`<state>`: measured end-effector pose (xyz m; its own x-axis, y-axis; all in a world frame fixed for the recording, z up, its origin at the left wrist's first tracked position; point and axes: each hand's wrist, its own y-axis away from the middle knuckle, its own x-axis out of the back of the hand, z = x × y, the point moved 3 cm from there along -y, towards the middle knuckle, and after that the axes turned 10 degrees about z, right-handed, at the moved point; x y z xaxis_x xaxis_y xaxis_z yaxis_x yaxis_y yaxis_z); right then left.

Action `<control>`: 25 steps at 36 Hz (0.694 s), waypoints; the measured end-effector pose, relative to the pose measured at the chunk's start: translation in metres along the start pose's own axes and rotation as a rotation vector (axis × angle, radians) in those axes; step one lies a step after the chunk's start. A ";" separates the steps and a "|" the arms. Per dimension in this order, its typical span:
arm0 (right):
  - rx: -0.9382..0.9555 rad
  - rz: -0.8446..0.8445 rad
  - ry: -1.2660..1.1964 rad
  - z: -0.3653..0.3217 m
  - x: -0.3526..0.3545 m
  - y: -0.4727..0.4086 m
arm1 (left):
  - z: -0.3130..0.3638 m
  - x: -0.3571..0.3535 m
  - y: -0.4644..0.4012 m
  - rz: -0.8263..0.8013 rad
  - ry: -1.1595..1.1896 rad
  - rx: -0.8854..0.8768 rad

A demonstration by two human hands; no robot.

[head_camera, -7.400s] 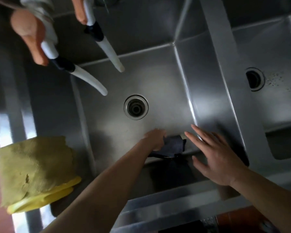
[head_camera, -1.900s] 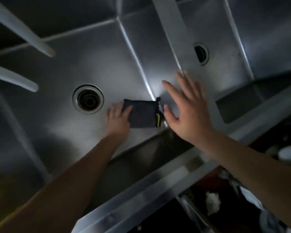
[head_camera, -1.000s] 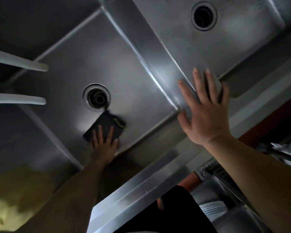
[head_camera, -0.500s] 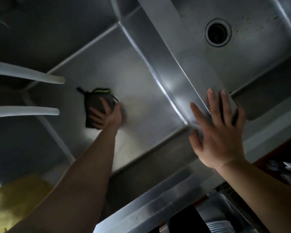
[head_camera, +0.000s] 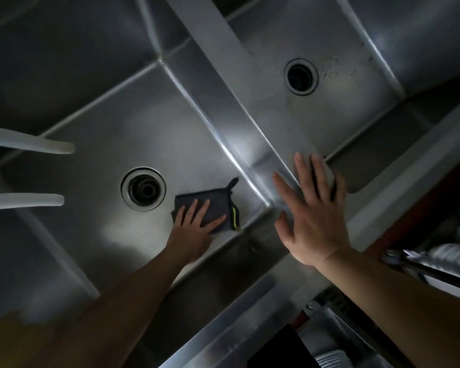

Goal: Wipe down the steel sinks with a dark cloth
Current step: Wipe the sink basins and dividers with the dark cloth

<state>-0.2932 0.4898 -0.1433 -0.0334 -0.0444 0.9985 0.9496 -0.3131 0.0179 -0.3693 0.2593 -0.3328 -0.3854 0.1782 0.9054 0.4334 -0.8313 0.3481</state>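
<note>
The dark cloth (head_camera: 210,205) is pressed flat on the left sink floor (head_camera: 133,134), just right of the drain (head_camera: 143,188), under the left hand (head_camera: 194,227), whose fingers (head_camera: 190,212) are spread straight. The right hand (head_camera: 314,219) is held open, fingers apart, above the divider (head_camera: 223,62).

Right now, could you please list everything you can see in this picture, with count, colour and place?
Steel sink basins: two, grey, side by side, parted by a steel divider.
Round drains: two, dark, one in each basin floor.
Dark folded cloth: one, charcoal with a yellow-green tag, on the left basin floor beside its drain.
Pale spout tubes: two, whitish, over the left basin from the left edge.
Left hand: one, pressing flat on the cloth.
Right hand: one, fingers spread, above the divider's near end.
</note>
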 end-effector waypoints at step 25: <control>-0.015 -0.028 -0.050 0.002 0.001 0.005 | -0.019 0.110 -0.017 0.479 1.499 1.314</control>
<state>-0.2873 0.4902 -0.1418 -0.0439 0.0118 0.9990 0.9436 -0.3280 0.0453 -0.4345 0.2827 -0.2433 -0.0169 -0.9432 0.3317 0.6215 0.2499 0.7424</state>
